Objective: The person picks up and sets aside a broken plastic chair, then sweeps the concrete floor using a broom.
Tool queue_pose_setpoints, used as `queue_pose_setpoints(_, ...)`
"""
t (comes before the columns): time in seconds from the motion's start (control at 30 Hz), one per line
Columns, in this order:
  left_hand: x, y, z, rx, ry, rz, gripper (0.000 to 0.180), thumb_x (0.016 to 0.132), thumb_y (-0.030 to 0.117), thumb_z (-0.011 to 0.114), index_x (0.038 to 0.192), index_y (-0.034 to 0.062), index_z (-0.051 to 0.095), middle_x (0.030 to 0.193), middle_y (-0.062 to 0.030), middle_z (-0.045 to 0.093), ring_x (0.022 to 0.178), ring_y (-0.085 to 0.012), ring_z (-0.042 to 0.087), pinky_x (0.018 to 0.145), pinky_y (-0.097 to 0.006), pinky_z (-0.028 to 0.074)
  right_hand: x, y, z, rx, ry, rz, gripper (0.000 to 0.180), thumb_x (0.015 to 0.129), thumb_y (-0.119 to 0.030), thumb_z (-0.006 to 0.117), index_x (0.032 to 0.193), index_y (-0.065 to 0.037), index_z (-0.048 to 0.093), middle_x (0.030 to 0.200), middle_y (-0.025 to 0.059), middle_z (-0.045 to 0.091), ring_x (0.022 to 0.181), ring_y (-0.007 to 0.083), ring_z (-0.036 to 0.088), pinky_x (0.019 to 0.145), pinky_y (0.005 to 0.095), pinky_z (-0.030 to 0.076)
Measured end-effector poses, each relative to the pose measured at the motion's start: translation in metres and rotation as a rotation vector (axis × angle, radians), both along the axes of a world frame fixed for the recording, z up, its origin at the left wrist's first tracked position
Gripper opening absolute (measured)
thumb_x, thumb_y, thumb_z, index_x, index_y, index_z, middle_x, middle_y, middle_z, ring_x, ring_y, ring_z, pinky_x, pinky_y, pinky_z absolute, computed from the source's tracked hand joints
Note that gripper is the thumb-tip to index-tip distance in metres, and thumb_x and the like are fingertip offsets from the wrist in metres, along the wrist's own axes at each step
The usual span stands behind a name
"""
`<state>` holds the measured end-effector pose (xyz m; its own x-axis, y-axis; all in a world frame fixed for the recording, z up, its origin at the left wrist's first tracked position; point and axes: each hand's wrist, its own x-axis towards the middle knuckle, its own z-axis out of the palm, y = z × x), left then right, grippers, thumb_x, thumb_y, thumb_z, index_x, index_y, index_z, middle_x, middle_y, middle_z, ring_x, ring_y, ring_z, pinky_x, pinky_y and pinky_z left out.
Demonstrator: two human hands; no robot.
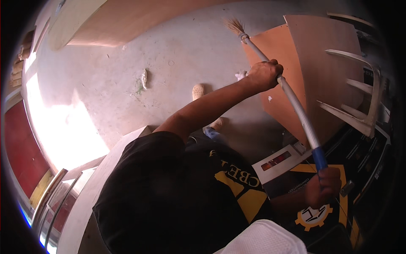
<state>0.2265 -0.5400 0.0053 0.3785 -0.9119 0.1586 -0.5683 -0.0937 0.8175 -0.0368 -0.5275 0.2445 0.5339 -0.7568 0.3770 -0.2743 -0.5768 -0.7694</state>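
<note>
White broom handle [296,108] was gripped by both yr hands: left hand [265,74] clenched mid-shaft, right hand [323,186] near blue end; bristles [234,25] on far concrete floor [169,63].

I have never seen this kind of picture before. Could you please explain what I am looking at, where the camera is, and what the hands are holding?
There is no machine here, only a person with bare hands. The one picture comes from a wide camera worn on the head, looking down, so straight edges bend near the rim. The dark shape in the middle is the person's black shirt. Both hands grip a long broom: the left hand holds the pale handle partway along it, the right hand holds near its blue end. The bristles point at the grey concrete floor. On the floor lie a little debris and, to the right, flat wooden boards. One foot shows.
</note>
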Motion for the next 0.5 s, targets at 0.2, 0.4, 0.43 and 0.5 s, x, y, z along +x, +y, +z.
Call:
queue_pose_setpoints(0.2, 0.1, -0.059, -0.111, 0.376, 0.072, -0.017, 0.013, 0.085, 0.012, 0.064, 0.098, 0.0144, 0.065, 0.103, -0.0063, 0.068, 0.099, -0.029, 0.068, 0.082, -0.042, 0.056, 0.159, -0.024, -0.107, 0.168, 0.23, 0.286, 0.01, 0.089, -0.006, 0.058, 0.094, 0.0, 0.063, 0.11, 0.0193, 0.068, 0.091, 0.0174, 0.064, 0.08, 0.0324, 0.05)
queue_pose_setpoints(0.4, 0.118, 0.104, -0.173, 0.227, 0.03, 0.33, 0.012, 0.083, 0.01, 0.068, 0.093, 0.0089, 0.063, 0.098, -0.0086, 0.067, 0.092, -0.0326, 0.068, 0.076, -0.043, 0.056, 0.17, -0.021, -0.118, 0.47, 0.193, 0.519, 0.008, 0.085, -0.004, 0.062, 0.092, -0.001, 0.063, 0.108, 0.0198, 0.07, 0.085, 0.0217, 0.068, 0.076, 0.0311, 0.052)
queue_pose_setpoints(0.43, 0.119, 0.119, -0.163, 0.184, 0.004, 0.351, 0.012, 0.083, 0.011, 0.07, 0.092, 0.0079, 0.063, 0.096, -0.0095, 0.067, 0.089, -0.0331, 0.068, 0.073, -0.043, 0.056, 0.169, -0.019, -0.112, 0.384, 0.156, 0.595, 0.009, 0.084, -0.004, 0.063, 0.092, -0.001, 0.063, 0.106, 0.0197, 0.07, 0.084, 0.0227, 0.069, 0.074, 0.0307, 0.052)
queue_pose_setpoints(0.5, 0.116, 0.127, -0.124, 0.186, -0.005, 0.376, 0.013, 0.083, 0.013, 0.072, 0.09, 0.0074, 0.063, 0.095, -0.0103, 0.066, 0.087, -0.0336, 0.068, 0.072, -0.043, 0.056, 0.157, -0.017, -0.09, 0.421, 0.125, 0.536, 0.011, 0.083, -0.009, 0.065, 0.092, -0.002, 0.063, 0.104, 0.0197, 0.071, 0.089, 0.0244, 0.069, 0.076, 0.0315, 0.052)
